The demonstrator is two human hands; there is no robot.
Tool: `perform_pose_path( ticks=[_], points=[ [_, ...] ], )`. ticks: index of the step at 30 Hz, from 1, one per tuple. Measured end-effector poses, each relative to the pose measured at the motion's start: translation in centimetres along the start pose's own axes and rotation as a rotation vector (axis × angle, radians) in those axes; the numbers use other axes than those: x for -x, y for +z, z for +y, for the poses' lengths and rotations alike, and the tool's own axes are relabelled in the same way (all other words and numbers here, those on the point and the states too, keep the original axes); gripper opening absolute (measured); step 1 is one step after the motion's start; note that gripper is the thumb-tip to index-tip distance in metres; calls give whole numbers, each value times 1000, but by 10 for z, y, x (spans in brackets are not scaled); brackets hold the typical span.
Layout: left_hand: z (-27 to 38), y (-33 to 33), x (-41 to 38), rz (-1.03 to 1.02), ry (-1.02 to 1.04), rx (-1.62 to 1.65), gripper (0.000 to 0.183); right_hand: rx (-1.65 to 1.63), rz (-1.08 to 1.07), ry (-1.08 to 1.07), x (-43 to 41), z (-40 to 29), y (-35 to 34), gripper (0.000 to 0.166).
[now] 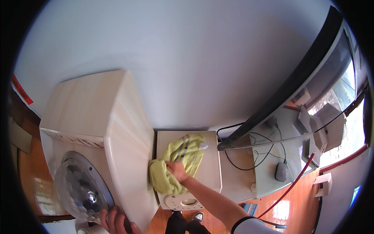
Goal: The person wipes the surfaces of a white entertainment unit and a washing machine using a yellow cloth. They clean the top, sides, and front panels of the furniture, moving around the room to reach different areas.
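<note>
My right hand presses a yellow-green cloth bunched under its fingers. The cloth has dark stripes and a white tag, and lies over the top of a small pale cabinet, apparently a loudspeaker. On the left stands a tall loudspeaker cabinet with a pale wood-grain finish, and the bunched cloth reaches its side. Low on its front corner rests my left hand, fingers apart and partly cut off by the picture's edge. Above that hand sits a round speaker cone with a faceted, shiny centre.
A large flat television leans into view at the right. Below it, black cables and a grey mouse-shaped device lie on a glass-topped stand. A red rod slants across. My feet are on the wooden floor.
</note>
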State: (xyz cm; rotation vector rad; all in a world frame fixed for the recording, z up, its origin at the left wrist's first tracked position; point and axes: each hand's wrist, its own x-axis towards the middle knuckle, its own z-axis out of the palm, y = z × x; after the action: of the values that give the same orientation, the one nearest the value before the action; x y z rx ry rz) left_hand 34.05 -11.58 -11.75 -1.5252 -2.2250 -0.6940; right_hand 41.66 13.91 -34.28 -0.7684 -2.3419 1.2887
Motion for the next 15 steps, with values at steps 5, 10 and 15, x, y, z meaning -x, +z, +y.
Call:
perform_pose_path(
  ticks=[5,10,15],
  points=[
    [-8,2,19,-66,-64,-15,35,1,-316,113,70,-41,14,31],
    [-4,2,9,-9,-69,51,32,-416,-422,418,156,11,-3,34],
    [-5,2,10,-10,-92,78,30,-1204,-28,650,200,-7,-60,50]
  ],
)
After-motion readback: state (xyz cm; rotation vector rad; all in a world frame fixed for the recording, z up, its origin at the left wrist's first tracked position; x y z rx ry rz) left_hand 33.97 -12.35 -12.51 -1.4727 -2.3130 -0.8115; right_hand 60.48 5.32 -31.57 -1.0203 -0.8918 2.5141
